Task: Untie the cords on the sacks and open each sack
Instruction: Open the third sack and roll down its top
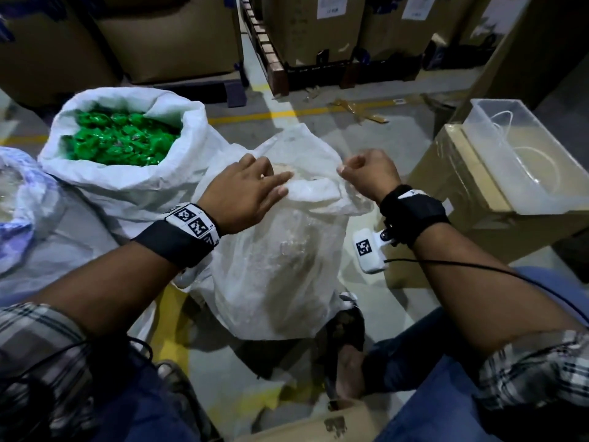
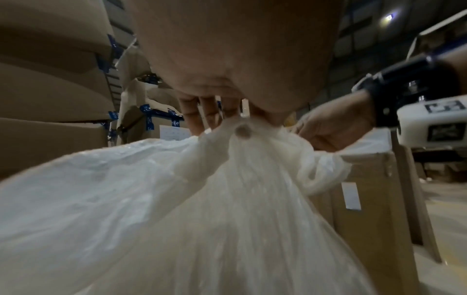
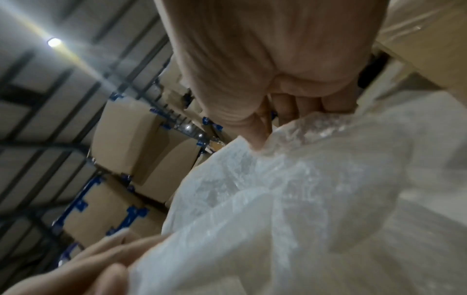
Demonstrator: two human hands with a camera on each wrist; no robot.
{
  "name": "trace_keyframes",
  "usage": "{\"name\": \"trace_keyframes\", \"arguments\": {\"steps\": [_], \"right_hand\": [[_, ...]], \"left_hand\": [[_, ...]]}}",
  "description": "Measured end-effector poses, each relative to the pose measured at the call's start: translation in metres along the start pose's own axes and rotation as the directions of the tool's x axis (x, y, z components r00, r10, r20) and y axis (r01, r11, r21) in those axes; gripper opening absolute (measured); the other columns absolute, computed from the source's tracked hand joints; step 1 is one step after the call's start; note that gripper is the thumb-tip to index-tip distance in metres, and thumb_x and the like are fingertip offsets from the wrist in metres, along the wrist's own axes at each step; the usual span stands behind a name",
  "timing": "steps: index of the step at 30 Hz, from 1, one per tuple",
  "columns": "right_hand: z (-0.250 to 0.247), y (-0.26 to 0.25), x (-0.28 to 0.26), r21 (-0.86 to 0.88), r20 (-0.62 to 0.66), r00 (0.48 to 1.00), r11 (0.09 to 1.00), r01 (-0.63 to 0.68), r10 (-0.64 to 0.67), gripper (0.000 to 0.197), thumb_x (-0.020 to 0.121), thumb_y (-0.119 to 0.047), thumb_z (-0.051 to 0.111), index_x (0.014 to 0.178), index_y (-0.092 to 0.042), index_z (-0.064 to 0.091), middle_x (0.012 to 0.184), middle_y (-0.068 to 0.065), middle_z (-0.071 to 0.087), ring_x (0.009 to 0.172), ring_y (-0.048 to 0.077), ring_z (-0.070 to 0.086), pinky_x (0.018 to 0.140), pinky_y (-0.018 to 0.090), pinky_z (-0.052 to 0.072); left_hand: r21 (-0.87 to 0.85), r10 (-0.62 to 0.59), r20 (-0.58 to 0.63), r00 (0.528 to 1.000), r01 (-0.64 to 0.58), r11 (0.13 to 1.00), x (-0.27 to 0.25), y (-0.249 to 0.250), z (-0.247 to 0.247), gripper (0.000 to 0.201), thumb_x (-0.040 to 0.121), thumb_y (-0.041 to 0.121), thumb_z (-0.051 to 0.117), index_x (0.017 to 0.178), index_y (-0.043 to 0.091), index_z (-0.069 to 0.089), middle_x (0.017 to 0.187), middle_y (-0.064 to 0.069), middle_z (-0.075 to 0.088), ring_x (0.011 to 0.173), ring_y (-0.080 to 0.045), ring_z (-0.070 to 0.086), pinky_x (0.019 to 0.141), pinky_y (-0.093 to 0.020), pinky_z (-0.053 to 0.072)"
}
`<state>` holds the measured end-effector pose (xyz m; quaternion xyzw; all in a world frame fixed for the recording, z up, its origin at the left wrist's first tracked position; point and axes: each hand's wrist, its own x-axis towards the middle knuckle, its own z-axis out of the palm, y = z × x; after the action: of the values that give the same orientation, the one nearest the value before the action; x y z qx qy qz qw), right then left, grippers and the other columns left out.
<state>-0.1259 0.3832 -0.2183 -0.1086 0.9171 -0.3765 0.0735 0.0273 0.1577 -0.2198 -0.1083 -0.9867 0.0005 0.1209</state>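
Note:
A white woven sack (image 1: 277, 256) with a clear inner liner stands on the floor between my knees. My left hand (image 1: 283, 185) pinches the sack's folded rim between thumb and fingers; in the left wrist view the cloth (image 2: 247, 179) gathers to a point at my left hand (image 2: 227, 117). My right hand (image 1: 347, 169) is a fist gripping the rim's right side, and its fingers (image 3: 255, 137) hold cloth and liner (image 3: 316, 127). I see no cord on this sack. To the left a second sack (image 1: 134, 186) stands open, full of green packets (image 1: 121, 138).
A third, bluish-white sack (image 1: 16, 202) lies at the far left. A clear plastic bin (image 1: 478, 135) with a thin white cord (image 1: 510, 118) inside sits on a cardboard box (image 1: 452, 186) to the right. Stacked cartons and pallets line the back. My sandalled foot (image 1: 347, 355) is below the sack.

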Motion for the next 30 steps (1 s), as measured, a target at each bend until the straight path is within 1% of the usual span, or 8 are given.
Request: {"name": "trace_keyframes", "arguments": {"steps": [5,9,15,17,21,24,27,30], "right_hand": [[-0.003,-0.003,0.0,0.379,0.133,0.969,0.893,-0.243,0.207,0.029,0.097,-0.007,0.051,0.07,-0.014,0.057,0.067,0.007,0.057,0.055,0.016,0.051,0.056,0.027,0.045],[-0.02,-0.015,-0.002,0.754,0.414,0.877,0.448,-0.48,0.242,0.047,0.103,-0.001,0.026,0.07,-0.003,0.06,0.064,0.01,0.061,0.044,0.019,0.064,0.043,0.026,0.053],[-0.024,0.003,0.003,0.302,-0.026,0.938,0.897,-0.322,0.346,0.01,0.096,-0.009,0.045,0.103,-0.014,0.048,0.116,0.013,0.058,0.108,0.03,0.057,0.09,0.03,0.049],[-0.014,0.006,-0.004,0.104,-0.233,0.944,0.971,-0.215,0.234,0.03,0.085,-0.004,0.049,0.113,-0.014,0.046,0.133,0.018,0.048,0.112,0.034,0.052,0.09,0.027,0.039],[-0.002,-0.006,-0.016,-0.34,-0.214,0.971,0.94,0.027,-0.106,0.029,0.087,-0.029,0.053,0.106,-0.009,0.06,0.123,0.022,0.052,0.118,0.04,0.048,0.099,0.041,0.04],[-0.002,-0.013,-0.022,-0.31,0.001,1.0,0.95,0.028,-0.029,0.041,0.088,-0.06,0.055,0.079,-0.021,0.054,0.096,0.02,0.058,0.11,0.039,0.06,0.089,0.038,0.049],[0.001,-0.018,-0.031,-0.298,-0.187,0.963,0.946,0.131,-0.192,0.044,0.089,-0.047,0.063,0.111,-0.01,0.052,0.111,0.017,0.058,0.101,0.039,0.061,0.079,0.04,0.049],[0.002,-0.029,-0.032,-0.273,-0.296,0.891,0.924,0.267,-0.344,0.018,0.088,-0.027,0.06,0.097,-0.012,0.053,0.094,0.012,0.065,0.087,0.037,0.063,0.067,0.032,0.04]], "left_hand": [[-0.036,0.009,0.136,0.991,-0.004,0.999,0.003,-0.005,-0.008,0.047,0.095,0.053,0.058,0.133,0.026,0.065,0.11,-0.001,0.068,0.105,-0.03,0.058,0.086,-0.042,0.048],[0.038,0.057,0.316,0.947,-0.073,0.997,-0.002,-0.004,-0.007,0.034,0.091,0.045,0.061,0.121,0.031,0.067,0.107,0.006,0.072,0.098,-0.023,0.067,0.086,-0.036,0.05],[0.154,0.166,0.175,0.97,-0.194,0.969,-0.001,-0.002,-0.013,0.015,0.074,0.015,0.061,0.089,0.017,0.062,0.084,0.0,0.072,0.065,-0.031,0.063,0.07,-0.034,0.041],[0.17,0.182,0.138,0.973,-0.205,0.964,0.0,-0.006,-0.014,0.016,0.07,0.012,0.061,0.085,0.016,0.06,0.08,-0.001,0.07,0.064,-0.029,0.064,0.069,-0.035,0.041],[0.189,0.177,0.129,0.976,-0.2,0.961,0.0,-0.008,-0.007,0.017,0.07,0.01,0.063,0.085,0.016,0.058,0.08,-0.001,0.07,0.063,-0.028,0.064,0.07,-0.035,0.039],[0.193,0.202,0.123,0.972,-0.223,0.956,0.001,-0.005,-0.004,0.017,0.071,0.011,0.063,0.087,0.015,0.058,0.079,-0.001,0.068,0.065,-0.028,0.064,0.07,-0.036,0.039],[0.171,0.221,0.125,0.967,-0.24,0.956,0.001,0.001,-0.004,0.019,0.07,0.011,0.063,0.088,0.015,0.059,0.078,0.0,0.067,0.067,-0.028,0.064,0.07,-0.037,0.04],[0.168,0.22,0.134,0.966,-0.241,0.956,0.001,0.003,-0.006,0.018,0.071,0.012,0.063,0.088,0.015,0.059,0.078,0.0,0.066,0.067,-0.028,0.064,0.071,-0.038,0.04]]}}
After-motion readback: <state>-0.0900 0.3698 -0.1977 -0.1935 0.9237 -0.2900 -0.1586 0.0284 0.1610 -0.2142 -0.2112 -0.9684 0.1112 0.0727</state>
